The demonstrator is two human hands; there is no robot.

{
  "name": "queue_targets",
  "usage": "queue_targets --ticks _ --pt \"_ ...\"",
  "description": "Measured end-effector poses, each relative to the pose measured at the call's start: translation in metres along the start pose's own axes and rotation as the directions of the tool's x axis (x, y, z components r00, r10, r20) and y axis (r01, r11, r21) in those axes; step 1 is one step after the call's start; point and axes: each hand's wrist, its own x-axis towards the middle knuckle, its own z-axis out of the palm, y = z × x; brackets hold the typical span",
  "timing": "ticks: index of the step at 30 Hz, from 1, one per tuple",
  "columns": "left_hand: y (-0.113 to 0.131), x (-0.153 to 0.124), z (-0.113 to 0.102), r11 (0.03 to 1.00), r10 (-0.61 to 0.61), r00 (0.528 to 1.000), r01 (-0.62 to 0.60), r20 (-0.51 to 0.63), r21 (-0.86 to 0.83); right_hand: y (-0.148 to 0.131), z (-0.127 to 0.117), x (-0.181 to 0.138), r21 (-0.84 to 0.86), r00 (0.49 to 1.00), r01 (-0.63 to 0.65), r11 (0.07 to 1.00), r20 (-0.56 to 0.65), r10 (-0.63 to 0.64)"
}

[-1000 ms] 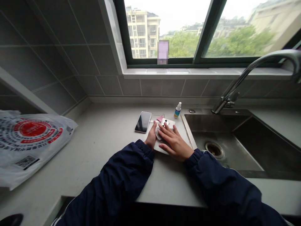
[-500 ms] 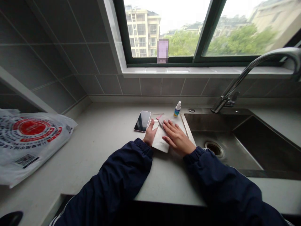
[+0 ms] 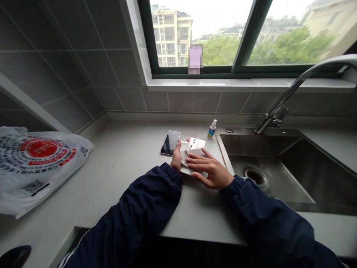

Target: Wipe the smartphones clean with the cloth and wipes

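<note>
The pale desk (image 3: pixel 125 175) is carrying everything here, running along under the window to the steel sink (image 3: pixel 312 175) on the right, where the curved tap (image 3: pixel 295 83) is arching over the basin. A printed plastic bag (image 3: pixel 36 163) is lying far off on the left, well apart from the work.

Both dark sleeves are reaching forward to a spot just beside the sink's left rim. The right hand (image 3: pixel 212 172) is lying open and flat, fingers spread wide and pointing left, and it is pressing down on a grey cloth (image 3: pixel 186 168). The left hand (image 3: pixel 176 160) is curling narrow against the left edge of the white phone (image 3: pixel 196 143), thumb up, and it is steadying it.

The white phone is lying face down on the desk, its near half hidden under the cloth and the right hand. Its camera end is now showing. Half a second ago that end was covered by the cloth and fingers, so the right hand is drawing the cloth back toward the body along the phone's back. This looks like one more pass of a back-and-forth wipe.

A second, dark phone (image 3: pixel 170 142) is lying screen up just beside the left hand. A small spray bottle (image 3: pixel 212 129) is standing upright behind, near the corner of the sink.
</note>
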Motion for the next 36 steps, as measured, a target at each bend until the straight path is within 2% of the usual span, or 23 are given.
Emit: queue_targets --ticks 3,7,10,12,15,18,22,28,31,34,36 --pt "0.002 0.0 0.004 1.0 0.008 0.999 -0.008 0.042 -0.013 0.008 0.002 -0.001 -0.099 0.995 -0.1 0.99 0.003 0.101" --pt "0.005 -0.003 0.011 0.996 -0.09 0.993 0.09 0.074 0.011 0.022 0.006 -0.002 -0.204 0.957 -0.289 0.935 -0.032 0.289" --pt "0.005 -0.004 0.013 0.992 -0.119 0.99 0.116 0.07 0.047 0.026 0.008 -0.004 -0.233 0.936 -0.351 0.907 -0.065 0.345" --pt "0.004 -0.004 0.012 0.994 -0.105 0.992 0.103 0.066 0.042 0.025 0.008 -0.004 -0.226 0.947 -0.321 0.92 -0.07 0.313" --pt "0.003 -0.002 0.01 0.999 -0.039 0.998 0.039 0.039 -0.003 0.019 0.007 -0.004 -0.168 0.987 -0.162 0.972 -0.025 0.161" --pt "0.001 -0.001 0.008 0.999 0.026 1.0 -0.025 0.007 -0.035 0.009 0.004 -0.002 -0.082 1.0 -0.026 0.996 0.005 0.026" --pt "0.002 -0.002 0.007 0.998 -0.007 1.0 0.005 -0.021 -0.061 -0.002 0.002 -0.001 -0.002 0.999 0.03 1.0 -0.024 -0.03" --pt "0.003 0.0 0.004 0.999 -0.005 0.999 0.003 -0.034 -0.053 -0.003 0.001 0.0 0.021 1.0 0.008 1.0 -0.024 -0.008" --pt "0.001 0.003 -0.001 0.998 0.022 1.0 -0.021 0.021 -0.056 0.002 0.002 0.0 -0.036 0.998 -0.061 0.998 -0.015 0.061" --pt "0.002 0.004 -0.003 0.998 -0.019 0.994 0.024 0.105 -0.052 0.009 0.003 0.0 -0.101 0.99 -0.144 0.984 -0.014 0.144" --pt "0.003 0.002 0.001 0.998 -0.032 0.994 0.037 0.103 -0.046 0.014 0.005 -0.001 -0.135 0.978 -0.206 0.969 -0.011 0.207"
